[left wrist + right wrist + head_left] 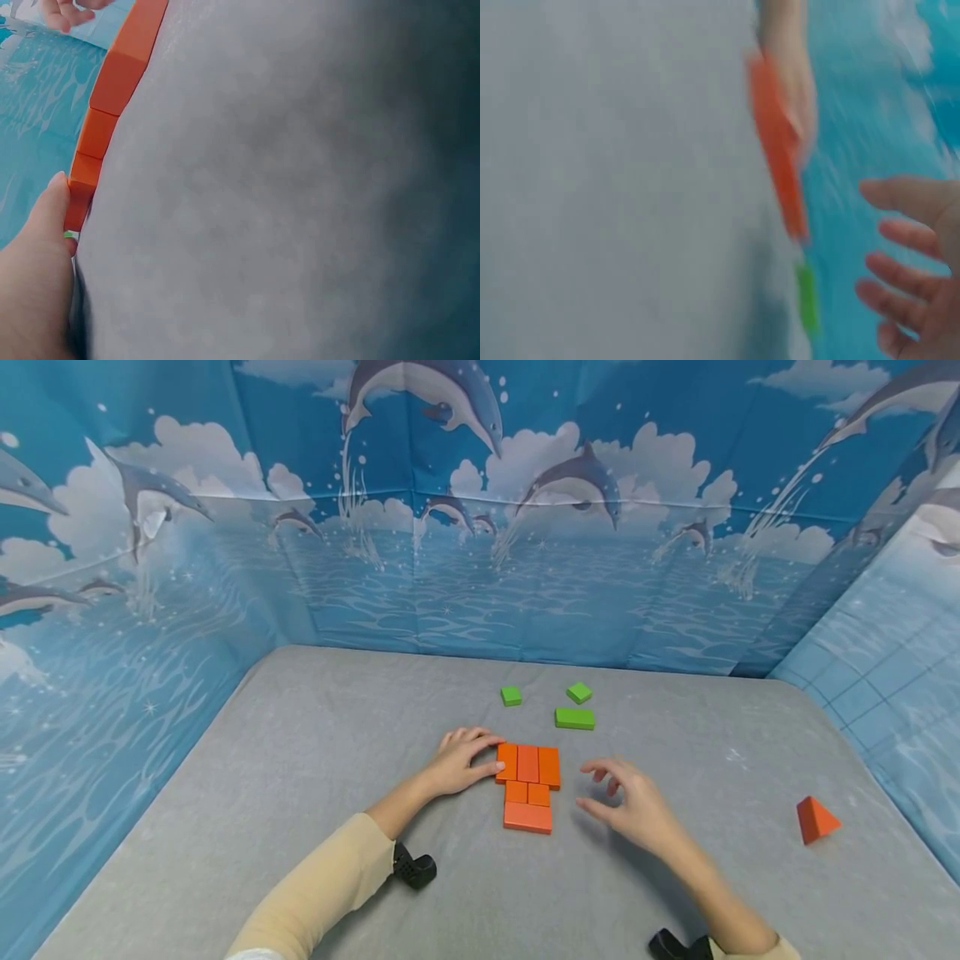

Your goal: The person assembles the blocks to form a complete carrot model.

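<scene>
Several orange blocks lie flat, edge to edge, before me. The top row has a left block, a middle block and a right block. Below them sit two small square blocks and a wide block. My left hand rests at the left edge of the top row, thumb and index finger touching the left block. To the right of the arrangement, apart from it, my right hand hovers with fingers spread and holds nothing. The right wrist view is blurred.
Beyond the orange blocks lie a green square block, another green block and a longer green block. An orange triangular block stands far right on the grey cloth. A dolphin-printed curtain encloses the surface.
</scene>
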The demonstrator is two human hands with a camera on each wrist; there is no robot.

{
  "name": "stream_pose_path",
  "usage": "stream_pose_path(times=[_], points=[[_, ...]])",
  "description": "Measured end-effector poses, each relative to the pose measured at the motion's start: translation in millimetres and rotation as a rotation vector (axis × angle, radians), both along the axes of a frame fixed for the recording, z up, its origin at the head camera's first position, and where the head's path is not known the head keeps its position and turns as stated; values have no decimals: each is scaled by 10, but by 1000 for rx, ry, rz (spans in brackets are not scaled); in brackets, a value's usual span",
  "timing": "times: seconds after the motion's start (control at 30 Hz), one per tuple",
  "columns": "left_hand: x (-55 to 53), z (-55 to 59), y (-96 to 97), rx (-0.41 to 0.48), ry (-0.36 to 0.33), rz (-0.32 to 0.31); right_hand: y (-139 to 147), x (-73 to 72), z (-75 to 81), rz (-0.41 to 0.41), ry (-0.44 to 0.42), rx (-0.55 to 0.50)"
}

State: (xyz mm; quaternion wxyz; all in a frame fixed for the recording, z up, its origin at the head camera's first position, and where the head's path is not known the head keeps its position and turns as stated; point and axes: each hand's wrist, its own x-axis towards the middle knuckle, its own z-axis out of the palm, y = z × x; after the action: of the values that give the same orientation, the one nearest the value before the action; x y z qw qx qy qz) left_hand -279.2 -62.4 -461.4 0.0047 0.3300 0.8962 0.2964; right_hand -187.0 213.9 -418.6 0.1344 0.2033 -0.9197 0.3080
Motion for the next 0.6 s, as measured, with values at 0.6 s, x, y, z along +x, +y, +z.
stream_pose_path(times=[0.6], points=[[4, 0, -4, 4, -5, 2, 1973, 85, 256, -215, -97, 146]])
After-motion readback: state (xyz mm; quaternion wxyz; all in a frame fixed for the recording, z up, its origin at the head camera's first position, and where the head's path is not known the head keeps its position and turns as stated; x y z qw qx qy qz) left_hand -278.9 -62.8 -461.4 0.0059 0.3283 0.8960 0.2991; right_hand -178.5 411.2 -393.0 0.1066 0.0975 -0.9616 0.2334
